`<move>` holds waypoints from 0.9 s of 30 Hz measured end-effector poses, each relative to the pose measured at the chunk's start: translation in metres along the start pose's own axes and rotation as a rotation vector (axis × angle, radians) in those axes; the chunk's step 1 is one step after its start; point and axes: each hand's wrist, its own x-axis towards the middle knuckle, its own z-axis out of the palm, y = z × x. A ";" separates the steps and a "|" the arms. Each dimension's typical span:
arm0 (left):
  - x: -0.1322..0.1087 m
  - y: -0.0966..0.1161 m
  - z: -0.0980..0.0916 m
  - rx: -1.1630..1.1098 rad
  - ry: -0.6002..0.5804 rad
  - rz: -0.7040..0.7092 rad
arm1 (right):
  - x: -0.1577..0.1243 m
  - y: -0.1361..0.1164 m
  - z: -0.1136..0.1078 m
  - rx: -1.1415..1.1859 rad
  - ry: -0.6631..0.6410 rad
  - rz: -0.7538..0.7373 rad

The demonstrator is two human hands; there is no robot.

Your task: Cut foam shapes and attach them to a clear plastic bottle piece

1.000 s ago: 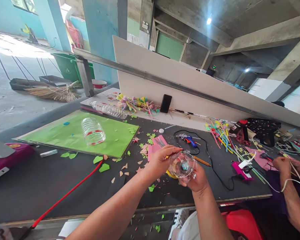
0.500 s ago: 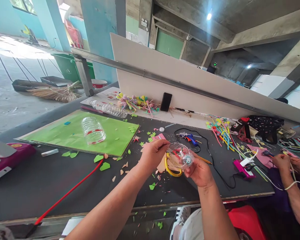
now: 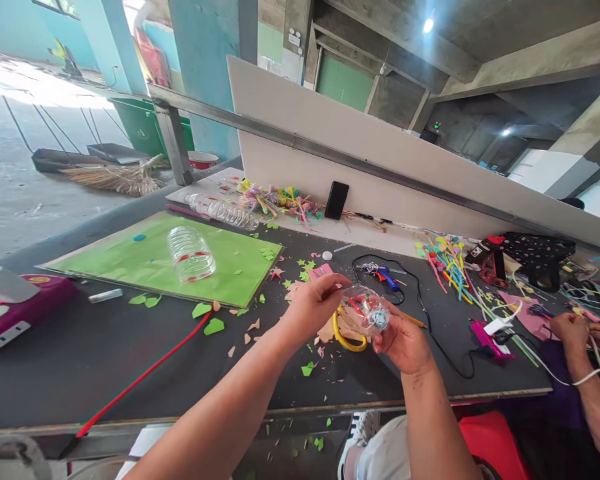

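My right hand (image 3: 404,339) holds a clear cut-off piece of plastic bottle (image 3: 364,309) from its right side, fingers curled under it. Red shows in or through the piece, with a pale bluish round part at its right end. My left hand (image 3: 316,303) is closed in a pinch at the left rim of the piece; its fingertips are partly hidden. Beneath the piece, a yellow loop handle (image 3: 347,339) lies among paper scraps. Another clear cut bottle (image 3: 191,255) with red marks lies on the green sheet (image 3: 115,257) to the left.
A blue glue gun (image 3: 390,280) with a black cord lies behind my hands. A phone (image 3: 337,200) leans on the white board. Coloured stick bundles (image 3: 445,263) and a pink power strip (image 3: 491,340) are right. A co-worker's hands (image 3: 577,333) work at far right.
The view has shifted slightly, moving the scene a little right in the picture. Both hands stay at the bottle piece, which looks slightly more tilted.
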 end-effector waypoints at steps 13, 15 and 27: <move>-0.005 0.006 -0.003 -0.491 -0.096 -0.078 | -0.001 0.000 0.002 0.105 -0.025 0.095; -0.005 0.006 -0.003 -0.608 -0.107 -0.071 | -0.002 0.000 0.001 0.106 -0.051 0.108; -0.002 0.003 -0.001 -0.251 0.230 0.174 | 0.005 0.002 0.007 -0.012 0.103 -0.104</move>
